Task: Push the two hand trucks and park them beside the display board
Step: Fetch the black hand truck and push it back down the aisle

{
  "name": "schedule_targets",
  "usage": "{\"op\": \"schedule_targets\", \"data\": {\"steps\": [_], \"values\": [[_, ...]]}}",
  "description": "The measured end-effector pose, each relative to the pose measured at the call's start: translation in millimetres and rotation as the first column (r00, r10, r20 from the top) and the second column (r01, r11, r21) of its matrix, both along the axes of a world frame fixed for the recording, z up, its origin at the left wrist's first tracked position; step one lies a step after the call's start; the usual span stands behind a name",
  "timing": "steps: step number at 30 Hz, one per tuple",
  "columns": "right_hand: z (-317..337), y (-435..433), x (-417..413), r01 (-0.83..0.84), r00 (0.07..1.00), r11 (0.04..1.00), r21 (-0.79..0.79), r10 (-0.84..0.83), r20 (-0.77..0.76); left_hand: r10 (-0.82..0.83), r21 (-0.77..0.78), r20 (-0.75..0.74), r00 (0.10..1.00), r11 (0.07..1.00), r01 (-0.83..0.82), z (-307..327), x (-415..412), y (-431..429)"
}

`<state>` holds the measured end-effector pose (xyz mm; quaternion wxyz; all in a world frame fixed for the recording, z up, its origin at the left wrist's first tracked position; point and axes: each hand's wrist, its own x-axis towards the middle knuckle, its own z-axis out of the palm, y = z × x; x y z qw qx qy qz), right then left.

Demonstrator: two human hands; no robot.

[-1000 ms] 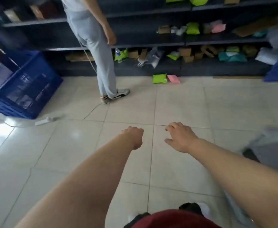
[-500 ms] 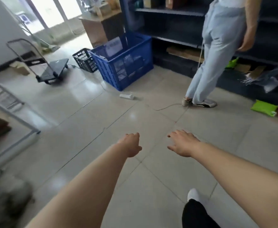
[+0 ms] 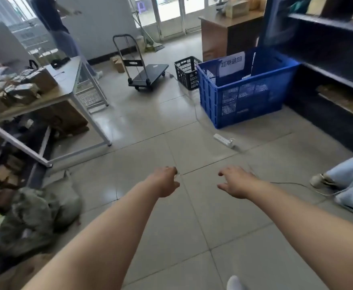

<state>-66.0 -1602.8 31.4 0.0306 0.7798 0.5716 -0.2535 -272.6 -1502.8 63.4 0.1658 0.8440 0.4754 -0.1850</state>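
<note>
tiled floor point(image 3: 171, 216), chinese-labelled blue crate point(image 3: 246, 95)

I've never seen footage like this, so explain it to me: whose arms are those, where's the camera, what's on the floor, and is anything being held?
There is no machine here. The camera sits on a person's head and looks forward and down, so the two bare arms are the wearer's own. The left hand is loosely curled and the right hand is spread; both are empty. Ahead on the tiled floor stands a hand truck with its handle upright, untouched. To its right are a black basket and a blue crate, with a power strip nearer. A table with boxes is on the left.
</note>
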Motion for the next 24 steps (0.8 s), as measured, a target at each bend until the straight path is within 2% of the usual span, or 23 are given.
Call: {"op": "schedule_targets", "data": {"steps": [6,12,20,24], "values": [[11.7,135.6,-1.9,-0.152,0.988,0.987,0.044,0.151,0.015,0.146,0.006,0.012,0.989,0.989,-0.146,-0.5,-7.2,99.1],[-1.2,282.8,-27.7,-0.288,0.957,0.957,0.038,0.286,0.049,0.141,0.05,0.003,0.99,0.989,-0.141,-19.7,-25.1,231.6],[12.7,485.1,-53.2,-0.274,0.961,0.959,0.067,0.272,0.046,0.175,0.063,-0.005,0.985,0.983,-0.174,-4.6,-53.7,439.6],[16.6,583.5,-47.6,-0.26,0.965,0.957,0.128,0.262,0.0,0.203,0.064,0.052,0.978,0.976,-0.206,4.7,-44.9,537.6]]}}
